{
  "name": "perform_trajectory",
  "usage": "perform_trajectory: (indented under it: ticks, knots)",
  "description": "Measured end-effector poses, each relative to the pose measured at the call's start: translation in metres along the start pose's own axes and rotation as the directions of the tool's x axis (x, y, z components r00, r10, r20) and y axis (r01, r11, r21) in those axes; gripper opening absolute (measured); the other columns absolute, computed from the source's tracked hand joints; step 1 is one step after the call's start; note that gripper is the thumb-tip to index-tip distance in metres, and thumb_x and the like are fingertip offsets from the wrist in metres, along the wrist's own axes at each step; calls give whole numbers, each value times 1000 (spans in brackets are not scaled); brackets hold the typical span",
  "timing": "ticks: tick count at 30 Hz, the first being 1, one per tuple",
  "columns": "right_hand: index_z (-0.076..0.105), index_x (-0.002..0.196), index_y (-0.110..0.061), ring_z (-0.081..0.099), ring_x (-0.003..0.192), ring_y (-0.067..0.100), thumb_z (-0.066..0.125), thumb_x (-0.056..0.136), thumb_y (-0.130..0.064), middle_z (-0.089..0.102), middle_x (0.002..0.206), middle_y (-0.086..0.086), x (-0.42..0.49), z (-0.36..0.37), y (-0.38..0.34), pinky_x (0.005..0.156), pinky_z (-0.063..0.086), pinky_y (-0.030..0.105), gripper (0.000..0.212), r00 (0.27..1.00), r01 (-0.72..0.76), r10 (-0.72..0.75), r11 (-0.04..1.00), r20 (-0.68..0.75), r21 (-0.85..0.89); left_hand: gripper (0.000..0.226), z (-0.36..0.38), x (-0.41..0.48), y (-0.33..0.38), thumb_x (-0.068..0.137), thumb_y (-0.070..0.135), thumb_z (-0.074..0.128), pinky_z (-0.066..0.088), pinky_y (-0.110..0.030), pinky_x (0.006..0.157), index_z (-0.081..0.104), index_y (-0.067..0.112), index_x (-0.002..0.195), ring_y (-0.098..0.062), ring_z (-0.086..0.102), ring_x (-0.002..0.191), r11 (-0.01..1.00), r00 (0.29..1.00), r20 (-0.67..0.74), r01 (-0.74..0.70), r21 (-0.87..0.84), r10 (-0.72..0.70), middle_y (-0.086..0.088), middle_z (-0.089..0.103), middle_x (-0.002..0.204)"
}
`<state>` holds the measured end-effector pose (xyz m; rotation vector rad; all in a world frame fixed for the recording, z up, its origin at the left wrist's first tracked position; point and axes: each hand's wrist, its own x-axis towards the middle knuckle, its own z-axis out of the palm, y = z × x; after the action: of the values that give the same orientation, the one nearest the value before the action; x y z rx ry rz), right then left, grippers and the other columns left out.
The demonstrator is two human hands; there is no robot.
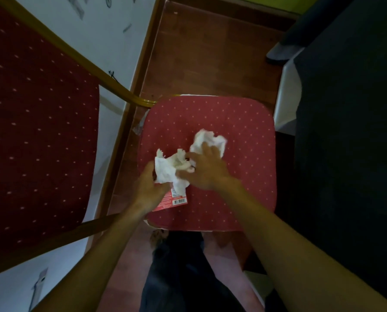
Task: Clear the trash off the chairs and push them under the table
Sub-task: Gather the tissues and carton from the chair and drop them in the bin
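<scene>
In the centre of the frame is a chair seat (221, 122), a square cushion with rounded corners, covered in red fabric with a regular pattern of small pale dots and a thin white edge below it. The trash lies on this seat. A crumpled white paper napkin (170, 167), soft and wrinkled, is in the middle-left part of the cushion, and the left hand (149, 188) has its fingers bent around the lower left side of it, holding it. Under this hand a flat red packet (174, 200) with a white barcode label sticks out toward the lower part of the seat; I cannot tell if the hand grips it too. A second crumpled white napkin (208, 140) lies just above the right hand (206, 170), which is spread with curled fingers over both paper pieces and touches them, but a closed grip is not clear because of blur. At the left of the frame is the chair back (37, 122), darker red with the same dots, in a glossy golden-brown frame (111, 84). The floor (210, 52) at the top is smooth reddish-brown wood. A dark cloth (350, 154) fills the right side.
</scene>
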<state>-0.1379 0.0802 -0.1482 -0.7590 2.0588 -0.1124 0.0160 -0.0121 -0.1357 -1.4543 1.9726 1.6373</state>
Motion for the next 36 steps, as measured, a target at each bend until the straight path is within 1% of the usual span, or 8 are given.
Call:
perform_trajectory:
  ticks: [2, 5, 10, 16, 20, 26, 30, 36]
  knots:
    - [51, 146, -25, 31, 146, 35, 63, 91, -36, 39, 157, 9, -15, 26, -7, 109, 43, 53, 57, 991, 99, -97, 995, -87, 22, 58, 5, -1, 1, 86, 24, 71, 52, -30, 88, 52, 33, 141, -15, 64, 110, 998, 1000, 27, -5, 60, 4, 8, 68, 122]
    - [68, 123, -10, 65, 109, 28, 60, 88, -2, 70, 120, 10, -41, 52, -10, 85, 53, 30, 37, 953, 142, -36, 930, -301, 339, 38, 16, -8, 6, 91, 20, 65, 45, -15, 67, 64, 30, 127, -15, 68, 96, 992, 997, 77, -12, 129, 2, 9, 71, 102]
    - [72, 103, -14, 70, 83, 17, 62, 88, -7, 75, 93, 0, -89, 50, 0, 71, 57, 31, 19, 875, 67, 221, 826, -431, 560, 34, 29, -33, 26, 87, 6, 69, 51, -19, 65, 68, 28, 114, -2, 66, 79, 994, 981, 164, -109, 13, 106, 12, 72, 89]
    - [73, 113, -18, 66, 81, -5, 67, 90, -11, 71, 95, -15, -172, 11, 15, 76, 56, 16, 25, 714, 178, 378, 716, -589, 675, 27, 53, -80, 80, 84, 12, 72, 50, -16, 63, 76, 32, 102, 4, 66, 71, 952, 936, 176, -305, -22, 304, 17, 76, 81]
    - [70, 122, -22, 65, 94, -8, 68, 90, -14, 72, 108, -12, -240, -6, 35, 81, 53, 10, 33, 582, 223, 512, 647, -632, 729, 32, 76, -131, 127, 87, 13, 69, 55, -18, 66, 74, 43, 98, 0, 70, 77, 885, 839, 297, -463, -48, 455, 19, 77, 86]
    - [69, 123, -30, 67, 101, 6, 69, 91, -20, 71, 114, -9, -358, -13, 82, 86, 59, 32, 33, 312, 281, 666, 616, -677, 736, 36, 140, -228, 185, 86, 13, 71, 60, -31, 84, 74, 34, 115, 0, 71, 94, 762, 633, 488, -638, -112, 601, 18, 77, 103]
    - [68, 121, -34, 70, 97, 13, 69, 89, -24, 73, 110, -4, -445, 5, 127, 86, 58, 44, 34, 138, 273, 753, 596, -643, 756, 37, 200, -305, 202, 83, 16, 72, 58, -35, 89, 74, 32, 116, 0, 71, 97, 701, 497, 600, -695, -158, 627, 17, 76, 105]
    - [68, 125, -34, 69, 106, 9, 72, 92, -26, 72, 113, -13, -568, 63, 185, 89, 59, 39, 34, -56, 350, 812, 560, -580, 751, 34, 289, -426, 179, 87, 20, 74, 59, -36, 90, 73, 32, 118, -4, 72, 98, 658, 316, 732, -716, -233, 603, 16, 76, 107]
